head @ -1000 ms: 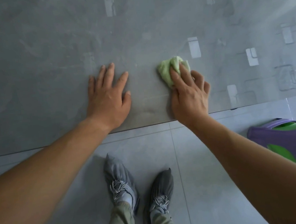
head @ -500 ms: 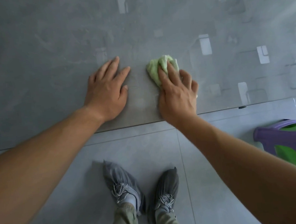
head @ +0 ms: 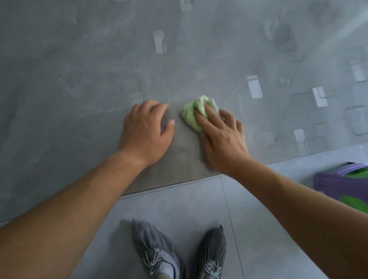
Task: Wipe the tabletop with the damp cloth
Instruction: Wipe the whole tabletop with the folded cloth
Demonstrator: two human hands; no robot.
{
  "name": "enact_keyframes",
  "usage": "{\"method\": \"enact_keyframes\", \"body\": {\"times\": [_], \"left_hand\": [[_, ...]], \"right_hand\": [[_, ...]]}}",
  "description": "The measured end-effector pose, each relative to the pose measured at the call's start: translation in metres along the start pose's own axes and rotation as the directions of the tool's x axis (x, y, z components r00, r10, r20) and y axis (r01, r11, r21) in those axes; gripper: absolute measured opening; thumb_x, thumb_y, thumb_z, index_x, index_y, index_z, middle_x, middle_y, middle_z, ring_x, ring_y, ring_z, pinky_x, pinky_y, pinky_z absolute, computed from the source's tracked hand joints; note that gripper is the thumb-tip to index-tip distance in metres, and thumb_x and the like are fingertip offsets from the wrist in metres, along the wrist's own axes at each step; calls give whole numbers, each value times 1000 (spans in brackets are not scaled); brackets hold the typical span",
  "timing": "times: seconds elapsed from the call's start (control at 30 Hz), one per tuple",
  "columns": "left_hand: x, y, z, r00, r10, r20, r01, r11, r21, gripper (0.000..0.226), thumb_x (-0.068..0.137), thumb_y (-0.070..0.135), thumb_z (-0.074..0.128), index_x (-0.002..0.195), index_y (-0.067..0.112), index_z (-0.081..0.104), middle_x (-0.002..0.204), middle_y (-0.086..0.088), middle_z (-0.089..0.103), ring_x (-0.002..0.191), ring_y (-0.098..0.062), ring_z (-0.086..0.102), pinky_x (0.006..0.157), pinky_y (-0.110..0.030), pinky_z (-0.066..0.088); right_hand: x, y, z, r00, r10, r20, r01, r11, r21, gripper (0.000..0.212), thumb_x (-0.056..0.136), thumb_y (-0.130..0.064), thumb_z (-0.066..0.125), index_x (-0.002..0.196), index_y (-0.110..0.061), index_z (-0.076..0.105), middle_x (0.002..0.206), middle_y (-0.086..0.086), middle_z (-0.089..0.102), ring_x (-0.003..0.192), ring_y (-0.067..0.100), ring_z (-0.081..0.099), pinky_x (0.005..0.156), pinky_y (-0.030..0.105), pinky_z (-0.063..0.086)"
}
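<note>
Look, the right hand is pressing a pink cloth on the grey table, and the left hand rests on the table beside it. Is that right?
Not quite. The cloth is light green, not pink. The head view shows the right hand pressing it on the grey table, and the left hand rests on the table beside it.

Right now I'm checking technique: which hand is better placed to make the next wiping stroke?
Right hand: it presses the green cloth on the tabletop; the left hand rests bare beside it.
</note>
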State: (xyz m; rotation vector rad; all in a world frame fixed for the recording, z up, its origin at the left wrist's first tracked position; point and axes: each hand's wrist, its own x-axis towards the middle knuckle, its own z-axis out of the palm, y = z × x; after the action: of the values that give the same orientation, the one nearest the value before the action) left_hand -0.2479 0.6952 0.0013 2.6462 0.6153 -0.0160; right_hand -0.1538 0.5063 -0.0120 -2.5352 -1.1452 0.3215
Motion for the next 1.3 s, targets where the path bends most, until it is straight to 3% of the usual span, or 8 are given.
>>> {"method": "enact_keyframes", "body": {"times": [0.07, 0.17, 0.43, 0.6, 0.87, 0.97, 1.1, 1.3], "left_hand": [[13, 8, -3, 1000, 22, 6, -21, 995, -94, 53, 85, 49, 40, 118, 13, 61, 115, -12, 63, 107, -36, 57, 92, -45, 46], [34, 26, -9, 996, -11, 84, 33, 961, -276, 47, 89, 46, 52, 121, 14, 62, 116, -7, 65, 108, -27, 60, 95, -36, 46], [76, 54, -13, 912, -104, 397, 242, 917, -316, 58, 77, 55, 74, 117, 14, 65, 103, -1, 67, 96, -18, 63, 89, -33, 50], [72, 51, -16, 858, -23, 514, 214, 924, -316, 36, 76, 51, 77, 80, 15, 74, 73, -3, 70, 63, -13, 57, 59, -27, 43], [73, 47, -41, 932, 78, 353, 241, 596, -766, 9, 86, 20, 73, 94, 16, 73, 85, -2, 68, 76, -8, 59, 75, -22, 48], [66, 32, -35, 943, 28, 332, 204, 738, -643, 19, 86, 36, 70, 86, 17, 72, 86, 0, 69, 77, -11, 61, 79, -29, 48], [45, 2, -14, 999, 10, 33, -3, 979, -203, 45, 79, 55, 45, 100, 22, 67, 115, -4, 62, 110, -25, 57, 98, -38, 45], [37, -31, 5, 996, -82, 25, 78, 987, 137, 59, 93, 45, 41, 146, 20, 38, 160, -16, 21, 149, -35, 13, 120, -53, 9]], "right_hand": [[-7, 8, -12, 999, -42, 7, 40, 983, 177, 56, 91, -39, 55, 146, -26, 49, 157, -4, 39, 132, 27, 41, 107, 40, 32], [-5, 16, -37, 969, 238, -66, -194, 899, 393, 54, 85, -42, 74, 133, -24, 59, 138, -4, 56, 119, 13, 55, 100, 30, 45], [15, 23, -55, 792, 531, 303, -608, 731, 309, 49, 71, -51, 84, 107, -23, 66, 92, -8, 68, 82, 9, 64, 64, 25, 47], [16, 19, -58, 810, 442, 385, -566, 762, 316, 30, 75, -47, 82, 85, -21, 71, 74, -6, 65, 68, 12, 60, 56, 25, 46], [30, 21, -80, 952, 307, -8, -285, 894, 345, 27, 75, -32, 82, 85, -23, 59, 82, -10, 56, 72, 4, 51, 64, 20, 41], [25, 19, -59, 984, 140, 107, -164, 952, 260, 30, 76, -44, 80, 98, -26, 70, 101, -6, 56, 91, 16, 58, 80, 32, 49], [24, 17, -42, 998, -59, -30, 60, 997, 41, 47, 86, -55, 55, 120, -26, 68, 122, 2, 60, 116, 29, 52, 96, 45, 46], [31, 5, -2, 953, -288, 97, 299, 945, -129, 50, 102, -40, 44, 151, -31, 41, 164, 6, 25, 148, 36, 27, 117, 48, 30]]}}
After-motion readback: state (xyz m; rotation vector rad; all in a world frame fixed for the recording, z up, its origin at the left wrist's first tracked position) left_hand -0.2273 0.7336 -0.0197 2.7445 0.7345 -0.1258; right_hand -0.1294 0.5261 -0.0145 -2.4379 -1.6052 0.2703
